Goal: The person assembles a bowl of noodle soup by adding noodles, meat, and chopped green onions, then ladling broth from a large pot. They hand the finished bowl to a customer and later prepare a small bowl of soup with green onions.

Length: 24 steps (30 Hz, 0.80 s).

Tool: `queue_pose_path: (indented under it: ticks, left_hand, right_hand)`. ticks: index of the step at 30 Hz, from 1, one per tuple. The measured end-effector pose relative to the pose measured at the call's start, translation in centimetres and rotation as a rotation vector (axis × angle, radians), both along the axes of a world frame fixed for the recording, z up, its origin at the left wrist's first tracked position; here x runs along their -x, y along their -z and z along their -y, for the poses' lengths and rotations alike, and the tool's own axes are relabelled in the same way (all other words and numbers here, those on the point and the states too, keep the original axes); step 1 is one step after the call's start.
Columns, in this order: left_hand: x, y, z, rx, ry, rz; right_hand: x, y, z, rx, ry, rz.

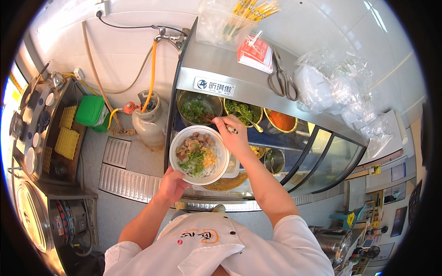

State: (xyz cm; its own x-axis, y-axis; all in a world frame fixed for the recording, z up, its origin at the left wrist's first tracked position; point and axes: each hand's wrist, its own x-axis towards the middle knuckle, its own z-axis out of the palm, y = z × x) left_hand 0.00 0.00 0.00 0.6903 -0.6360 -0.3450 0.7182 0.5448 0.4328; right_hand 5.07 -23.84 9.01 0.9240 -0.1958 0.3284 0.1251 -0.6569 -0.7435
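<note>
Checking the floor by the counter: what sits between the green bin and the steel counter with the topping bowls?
In the head view, a grey gas cylinder stands between the green bin and the steel counter.

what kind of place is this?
Likely a small noodle shop or food stall kitchen: a steel counter with metal tubs of toppings, a gas cylinder on the floor, and a bowl of noodles in the left hand.

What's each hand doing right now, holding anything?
Left hand: closed under the white bowl of noodles, holding it up.
Right hand: grip closed on a utensil handle above the topping containers; utensil type unclear.
</note>
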Motion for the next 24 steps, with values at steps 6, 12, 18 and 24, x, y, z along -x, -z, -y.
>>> queue_pose_path:
  ticks: [6, 12, 18, 24]
  left_hand:
    - [0.3, -0.6, 0.1, 0.02, -0.016, -0.009]
    - [0.6, -0.2, 0.1, 0.014, -0.04, -0.022]
    - [0.0, 0.2, 0.2, 0.019, -0.052, 0.007]
    - [0.3, 0.6, 0.1, 0.019, -0.014, -0.004]
  right_hand:
    - [-0.2, 1.6, -0.1, -0.278, 0.104, 0.065]
    - [1.4, 0.7, 0.9, -0.737, 0.278, 0.05]
    - [6.8, -4.9, 2.5, -0.732, 0.099, 0.077]
    - [10.0, -8.9, 2.9, -0.523, -0.078, -0.178]
